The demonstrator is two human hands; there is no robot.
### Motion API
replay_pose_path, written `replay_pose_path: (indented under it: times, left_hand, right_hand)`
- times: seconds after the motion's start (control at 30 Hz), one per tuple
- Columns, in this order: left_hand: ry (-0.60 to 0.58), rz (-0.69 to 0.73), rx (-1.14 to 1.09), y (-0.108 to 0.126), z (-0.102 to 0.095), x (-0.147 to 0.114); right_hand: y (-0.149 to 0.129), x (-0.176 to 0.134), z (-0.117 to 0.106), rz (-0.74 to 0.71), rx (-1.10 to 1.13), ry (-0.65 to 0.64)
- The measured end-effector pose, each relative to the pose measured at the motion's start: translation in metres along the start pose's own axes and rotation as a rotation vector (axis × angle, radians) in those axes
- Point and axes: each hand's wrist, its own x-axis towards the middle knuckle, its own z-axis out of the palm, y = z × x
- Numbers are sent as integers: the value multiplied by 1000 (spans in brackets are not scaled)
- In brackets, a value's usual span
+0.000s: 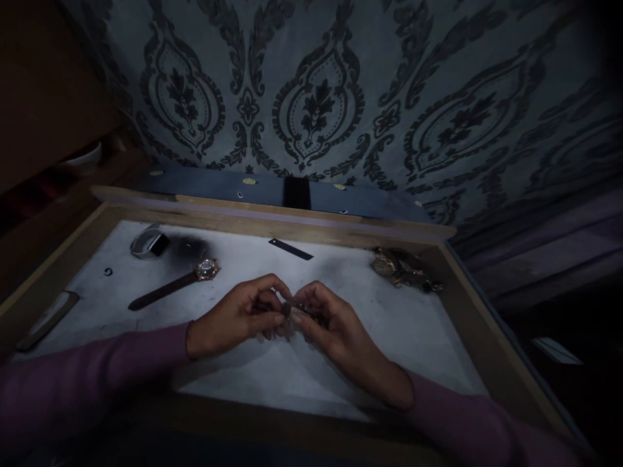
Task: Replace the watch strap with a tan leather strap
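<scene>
My left hand [246,310] and my right hand [335,323] meet over the middle of a shallow box, both with fingers closed in a pinch. Between them they hold a small dark watch [293,310], mostly covered by the fingers, so its details are hard to make out in the dim light. Left of my left hand lies a rose-gold watch [207,268] with one brown strap piece stretched out. Beyond the hands rests a flat dark strip [291,249], with a small hole at one end.
The box has wooden walls [272,224] and a white floor [335,259]. A smartwatch [150,243], a small dark ring-like piece [108,272] and a long curved-ended item [48,319] lie at left. Several metal-banded watches [402,269] are piled at the right corner.
</scene>
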Motion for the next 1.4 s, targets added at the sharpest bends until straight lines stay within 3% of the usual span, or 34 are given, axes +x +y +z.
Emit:
replay_pose_path:
  times: [1.03,1.4]
  left_hand:
    - [-39,-116,-63,-6,-2,2]
    - [-59,-143,-121,-13,-6,4]
  right_hand:
    - [6,10,-6,61,200,-20]
    - [2,8,-7,21,134,4]
